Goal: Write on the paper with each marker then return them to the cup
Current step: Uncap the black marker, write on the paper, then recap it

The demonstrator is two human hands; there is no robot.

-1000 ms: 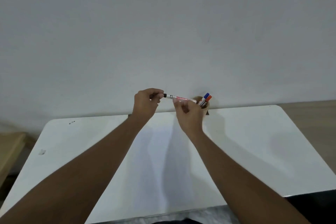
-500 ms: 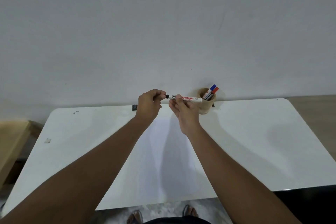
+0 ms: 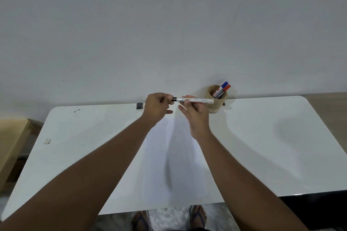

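Paper [image 3: 169, 159] is looking blank, so we are judging writing not begun. Two markers [image 3: 223, 88] are sitting in the cup [image 3: 216, 106]. Right hand [image 3: 195, 110] is gripping the marker [image 3: 195, 100] level above the bench [image 3: 272, 146]; left hand [image 3: 157, 107] is pinching its black cap [image 3: 174, 98], arms outstretched.

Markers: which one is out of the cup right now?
The black-capped marker, held level above the table between both hands: left hand on its cap end, right hand on the barrel. The blue-capped marker and red-capped marker stand in the cup.
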